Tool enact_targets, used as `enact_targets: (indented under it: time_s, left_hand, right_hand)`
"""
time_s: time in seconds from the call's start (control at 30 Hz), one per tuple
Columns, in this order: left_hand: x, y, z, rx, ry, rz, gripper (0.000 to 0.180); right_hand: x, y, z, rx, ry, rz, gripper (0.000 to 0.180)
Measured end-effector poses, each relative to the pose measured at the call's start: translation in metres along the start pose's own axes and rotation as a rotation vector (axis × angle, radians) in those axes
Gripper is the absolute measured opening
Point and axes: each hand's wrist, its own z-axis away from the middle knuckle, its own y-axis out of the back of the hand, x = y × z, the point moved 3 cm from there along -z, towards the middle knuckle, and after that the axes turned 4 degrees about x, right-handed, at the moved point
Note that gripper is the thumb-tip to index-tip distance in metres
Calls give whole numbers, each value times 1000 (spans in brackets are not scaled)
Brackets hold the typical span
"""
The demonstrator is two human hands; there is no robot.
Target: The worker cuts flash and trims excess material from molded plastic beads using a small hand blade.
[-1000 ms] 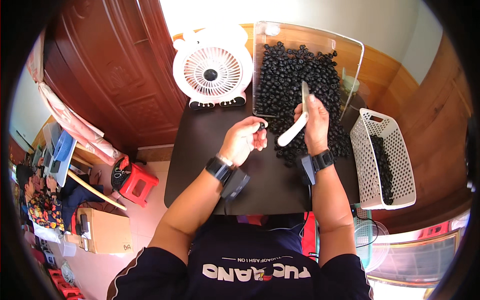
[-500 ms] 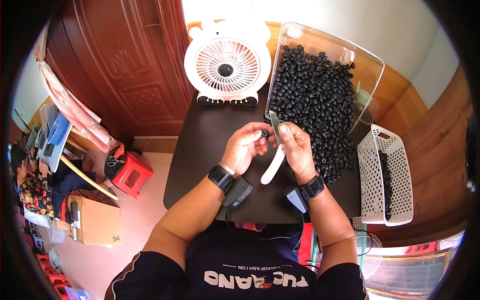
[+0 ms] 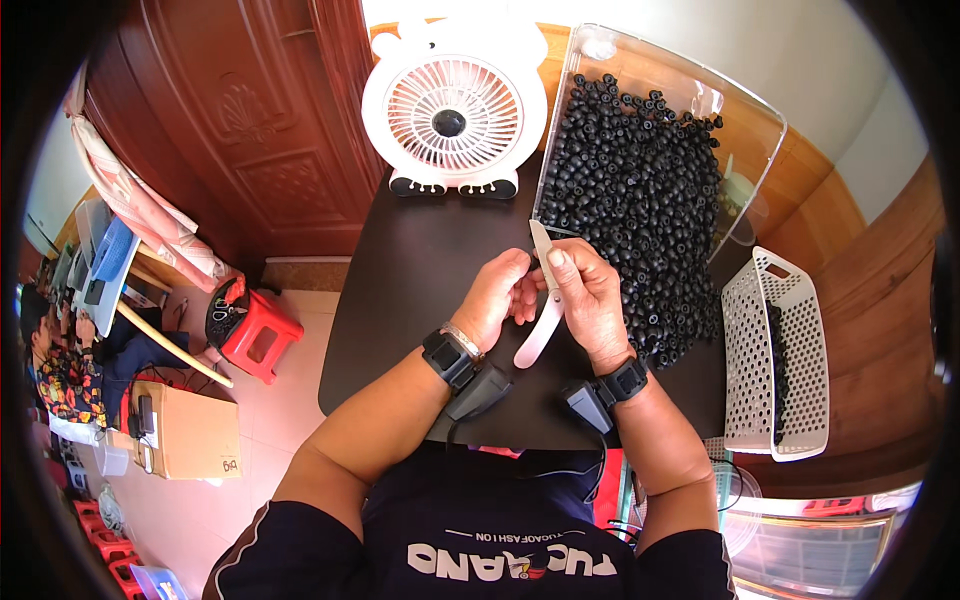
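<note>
My right hand (image 3: 590,300) is closed around a folding knife with a white handle (image 3: 540,332). Its bare blade (image 3: 541,240) points away from me, with my thumb near the base of the blade. Just to the left, my left hand (image 3: 490,300) has its fingers curled and closed close beside the knife. Whatever sits in those fingertips is hidden. Beyond and to the right of my hands, a heap of small round black parts with holes (image 3: 630,200) fills a clear plastic bin (image 3: 770,170) and spreads onto the dark table (image 3: 400,280).
A white fan (image 3: 455,115) stands at the table's back left. On the right is a white perforated basket (image 3: 800,340) with black pieces inside. A red stool (image 3: 265,335) and a cardboard box (image 3: 195,430) stand on the floor at left, near another person (image 3: 60,370).
The small black round part that showed between my left thumb and forefinger is no longer visible. My left thumb has shifted, and the knife stays in my right hand, turned slightly.
</note>
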Motion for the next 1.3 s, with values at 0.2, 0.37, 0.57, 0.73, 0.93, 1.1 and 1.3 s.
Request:
enact_targets:
  time_s: [0.2, 0.37, 0.57, 0.73, 0.93, 1.1, 1.3]
  left_hand:
    - [13, -3, 4, 49, -135, -181, 28]
    - [18, -13, 12, -20, -93, -9, 28]
    - [19, -13, 14, 0, -15, 230, 29]
    - [23, -15, 16, -41, -54, 145, 31]
    - [22, -13, 15, -36, -26, 255, 29]
    - [22, -12, 14, -30, -39, 296, 27]
    - [27, -12, 19, -67, -69, 289, 26]
  right_hand:
    - [-3, 1, -1, 22, 58, 44, 25]
    - [-26, -6, 3, -94, 23, -34, 24]
    - [-22, -8, 8, -135, 81, -103, 22]
    - [-26, -9, 8, -126, 91, -96, 23]
    - [-22, -7, 7, -169, 147, -36, 25]
    - [-26, -9, 7, -153, 179, -62, 25]
    - [-27, -7, 6, -141, 43, -283, 26]
